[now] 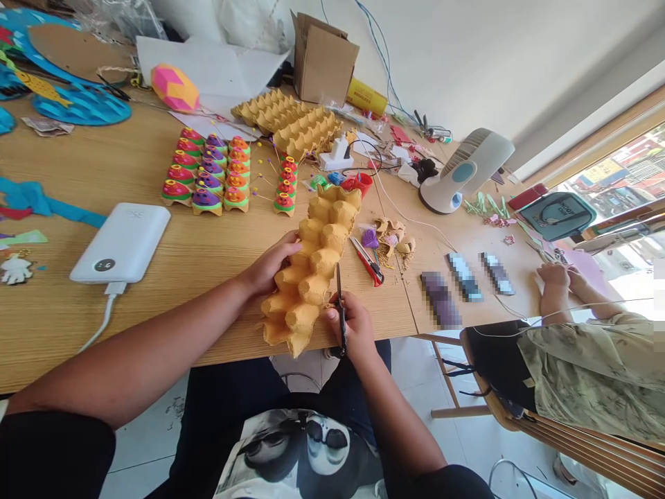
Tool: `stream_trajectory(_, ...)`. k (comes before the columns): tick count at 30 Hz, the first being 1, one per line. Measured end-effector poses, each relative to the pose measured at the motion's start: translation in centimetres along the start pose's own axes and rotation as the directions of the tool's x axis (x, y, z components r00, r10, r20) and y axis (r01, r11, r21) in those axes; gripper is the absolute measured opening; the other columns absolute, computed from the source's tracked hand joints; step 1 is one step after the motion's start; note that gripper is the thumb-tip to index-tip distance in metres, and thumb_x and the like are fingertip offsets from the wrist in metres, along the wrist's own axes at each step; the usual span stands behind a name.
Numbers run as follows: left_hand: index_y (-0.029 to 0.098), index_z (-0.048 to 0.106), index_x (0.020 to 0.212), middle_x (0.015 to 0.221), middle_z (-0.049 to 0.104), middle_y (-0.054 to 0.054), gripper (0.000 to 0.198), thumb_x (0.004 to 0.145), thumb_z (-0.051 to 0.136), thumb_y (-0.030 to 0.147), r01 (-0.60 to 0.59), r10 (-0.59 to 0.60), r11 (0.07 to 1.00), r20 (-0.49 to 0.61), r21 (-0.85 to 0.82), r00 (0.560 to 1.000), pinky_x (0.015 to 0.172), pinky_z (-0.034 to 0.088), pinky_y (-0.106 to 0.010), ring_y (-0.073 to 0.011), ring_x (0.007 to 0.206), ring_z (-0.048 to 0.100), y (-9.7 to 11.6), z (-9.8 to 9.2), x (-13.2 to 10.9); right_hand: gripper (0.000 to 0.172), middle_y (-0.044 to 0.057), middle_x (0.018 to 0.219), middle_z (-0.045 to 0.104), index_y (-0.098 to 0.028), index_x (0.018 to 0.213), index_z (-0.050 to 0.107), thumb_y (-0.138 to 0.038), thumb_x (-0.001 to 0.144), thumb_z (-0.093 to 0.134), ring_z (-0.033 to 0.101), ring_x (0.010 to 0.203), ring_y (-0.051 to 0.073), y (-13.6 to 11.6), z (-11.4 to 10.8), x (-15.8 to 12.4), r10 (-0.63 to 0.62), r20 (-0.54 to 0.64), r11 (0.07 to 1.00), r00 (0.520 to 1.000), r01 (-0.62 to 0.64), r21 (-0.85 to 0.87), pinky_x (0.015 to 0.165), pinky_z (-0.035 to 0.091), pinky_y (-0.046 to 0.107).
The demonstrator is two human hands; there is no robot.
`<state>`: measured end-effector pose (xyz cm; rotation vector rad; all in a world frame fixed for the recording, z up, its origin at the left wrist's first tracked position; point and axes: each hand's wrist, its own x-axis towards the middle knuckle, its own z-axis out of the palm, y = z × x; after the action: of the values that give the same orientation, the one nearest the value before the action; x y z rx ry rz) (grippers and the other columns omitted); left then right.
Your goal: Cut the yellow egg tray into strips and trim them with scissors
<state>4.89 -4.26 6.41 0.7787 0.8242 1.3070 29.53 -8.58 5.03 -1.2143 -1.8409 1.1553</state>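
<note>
A strip of yellow egg carton [314, 267] is held up over the table's front edge, tilted, its cups facing me. My left hand [273, 265] grips it along its left side, fingers partly hidden behind it. In my right hand [357, 324] is a pair of scissors [341, 312], blades pointing up along the carton's right edge. Whether the blades are cutting into it I cannot tell. Just right of the carton lies a red utility knife [368, 265], with a bag of purple clay [369, 238] and some carton scraps [395, 239] beside it.
Painted egg-carton pieces [210, 170] stand in rows behind my left hand, with uncut egg trays [291, 121] farther back. A white power bank [122, 242] lies at left. At right are a fan [465, 170], several phones [465, 276] and another person's hands [561, 277].
</note>
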Motion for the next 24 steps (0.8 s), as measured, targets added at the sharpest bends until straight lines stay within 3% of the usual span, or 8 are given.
stream_trajectory(7, 0.03, 0.076, 0.124, 0.111, 0.084, -0.003, 0.039, 0.089, 0.085, 0.043, 0.033, -0.033, 0.999, -0.009, -0.005, 0.999, 0.077, 0.063, -0.034, -0.0309, 0.11, 0.079, 0.6, 0.46, -0.19, 0.056, -0.003, 0.074, 0.057, -0.025, 0.103, 0.069, -0.081, 0.097, 0.071, 0.05, 0.068, 0.018, -0.16, 0.15, -0.08, 0.015, -0.012, 1.0, 1.0, -0.015, -0.011, 0.063, 0.04, 0.03)
stream_trajectory(17, 0.034, 0.075, 0.138, 0.112, 0.087, -0.003, 0.045, 0.094, 0.08, 0.044, 0.096, -0.094, 0.993, 0.04, -0.069, 0.995, 0.084, 0.068, -0.04, -0.0341, 0.114, 0.082, 0.5, -0.23, -0.03, 0.058, -0.003, 0.072, 0.052, -0.027, 0.101, 0.068, -0.085, 0.098, 0.065, 0.047, 0.067, 0.019, -0.49, -0.03, 0.0, 0.039, 0.0, 0.999, 0.999, -0.039, -0.036, 0.062, 0.037, 0.031)
stream_trajectory(24, 0.032, 0.079, 0.124, 0.113, 0.085, -0.004, 0.035, 0.091, 0.082, 0.043, 0.078, -0.078, 0.996, 0.008, -0.04, 0.997, 0.087, 0.068, -0.042, -0.035, 0.114, 0.08, 0.98, 0.45, -0.28, 0.054, -0.006, 0.069, 0.051, -0.026, 0.102, 0.069, -0.08, 0.098, 0.072, 0.046, 0.064, 0.017, -0.58, -0.37, 0.01, 0.048, 0.049, 0.998, 0.998, -0.047, -0.04, 0.063, 0.035, 0.03)
